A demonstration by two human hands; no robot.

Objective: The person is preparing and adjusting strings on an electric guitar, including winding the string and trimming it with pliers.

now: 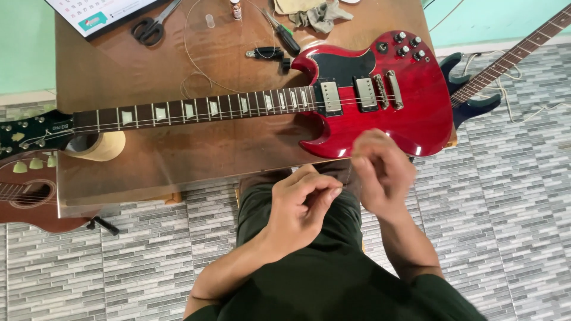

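Red guitar [380, 101], two hands [345, 184], possibly pinching string

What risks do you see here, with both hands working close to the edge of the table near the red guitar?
1. The red guitar has its lower body past the table edge, just above the right hand; a bump might shift it.
2. The left hand and right hand pinch something very thin between them; it is too fine to identify, and it may slip or prick a finger.
3. The loose wire lying coiled beside the scissors could snag.
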